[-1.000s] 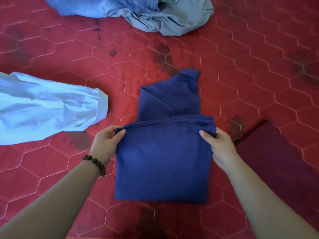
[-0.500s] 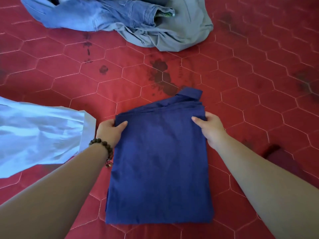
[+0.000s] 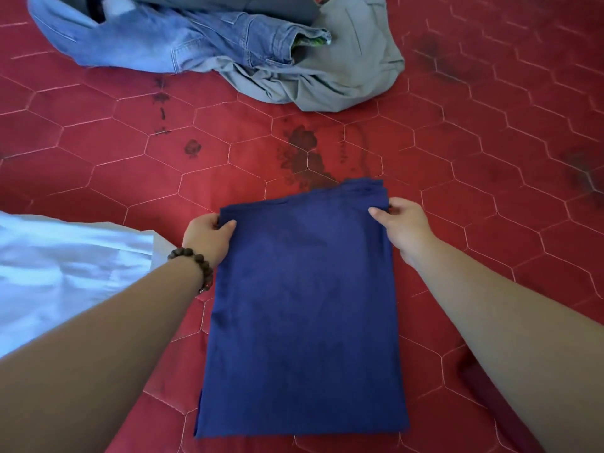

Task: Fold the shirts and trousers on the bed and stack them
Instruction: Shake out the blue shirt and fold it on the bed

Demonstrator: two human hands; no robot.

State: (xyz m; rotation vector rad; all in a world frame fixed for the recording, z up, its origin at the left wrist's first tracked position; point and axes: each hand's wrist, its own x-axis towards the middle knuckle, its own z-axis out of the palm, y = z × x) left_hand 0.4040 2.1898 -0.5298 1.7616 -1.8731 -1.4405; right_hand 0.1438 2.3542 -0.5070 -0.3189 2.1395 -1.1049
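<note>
We're looking down at the navy shirt (image 3: 304, 318), folded into a tall flat rectangle on the red quilted bedcover (image 3: 490, 197), and both hands are on its far corners. Left hand (image 3: 207, 237) first: the thumb lies on top of the cloth at the far left corner, the fingers curl under the edge, so it's pinched shut on that corner with fabric between thumb and fingers. There's a dark beaded bracelet (image 3: 192, 261) on that wrist. Over on the other side, the right hand (image 3: 403, 223) does the same job at the far right corner, thumb pressed down on top, fingers tucked behind the stacked layers where a bit of the folded cloth pokes out past the top edge. Both grips are closed tight on the shirt, nothing loose in either hand. The shirt lies flat between the two forearms, near edge close to us. To the left, just beside the left wrist, we see a pale blue garment (image 3: 65, 273). Up at the far side lie rumpled blue jeans (image 3: 183, 44), touching a crumpled grey-green garment (image 3: 346, 76).
</note>
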